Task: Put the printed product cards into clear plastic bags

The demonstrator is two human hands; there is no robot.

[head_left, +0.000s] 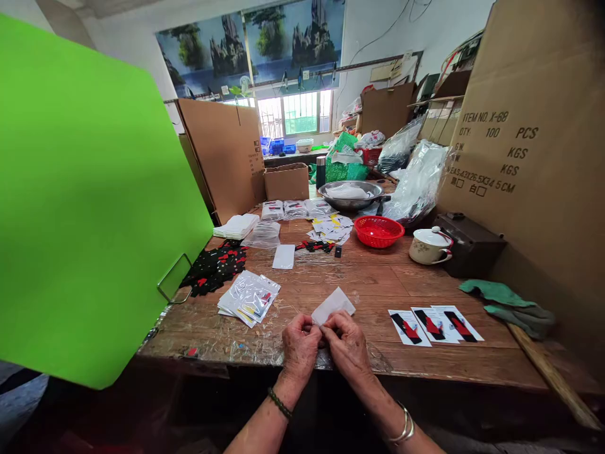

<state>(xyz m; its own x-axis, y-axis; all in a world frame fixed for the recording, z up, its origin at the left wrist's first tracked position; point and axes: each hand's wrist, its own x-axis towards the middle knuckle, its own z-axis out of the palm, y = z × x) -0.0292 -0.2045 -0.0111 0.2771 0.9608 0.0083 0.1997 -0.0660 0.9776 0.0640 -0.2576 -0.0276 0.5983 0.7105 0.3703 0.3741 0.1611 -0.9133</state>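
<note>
Left hand (300, 343) and right hand (346, 343) pinch white packet (333, 304); its lower edge hidden.

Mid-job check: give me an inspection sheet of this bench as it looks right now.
Surface: wooden table, partly under clear film at the near edge.
Job's things: small white bag pinched by both hands; three printed cards to the right; stack of filled clear bags to the left.
Clutter: red basket, lidded mug, metal bowl, green cloth, black and red pieces.
Grippers: left hand and right hand meet at the bag's lower edge.
Cables: wires on the far wall.
Surroundings: cardboard boxes, window.
</note>
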